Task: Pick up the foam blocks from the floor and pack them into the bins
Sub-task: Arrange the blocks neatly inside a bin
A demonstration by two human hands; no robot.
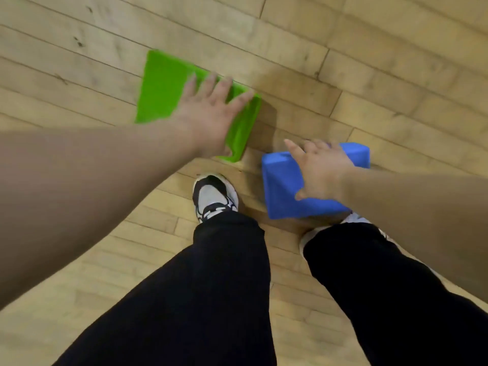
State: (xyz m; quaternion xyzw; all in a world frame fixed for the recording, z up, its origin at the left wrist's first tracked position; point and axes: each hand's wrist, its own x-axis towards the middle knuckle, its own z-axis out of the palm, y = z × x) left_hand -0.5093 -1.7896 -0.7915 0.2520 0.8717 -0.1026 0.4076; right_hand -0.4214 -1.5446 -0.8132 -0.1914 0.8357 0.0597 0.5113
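Now green block (161, 88) diagonal under spread left fingers (221, 88); right fingers (293, 150) clasp blue block (282, 186).

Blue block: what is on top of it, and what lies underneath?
The right hand lies on the blue block, fingers over its far edge, thumb on the near face. Below is wooden floor; whether the block touches it is hidden.

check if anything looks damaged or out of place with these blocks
Nothing stands out. The green foam block and blue foam block look intact, just angled differently, under the left hand and right hand.
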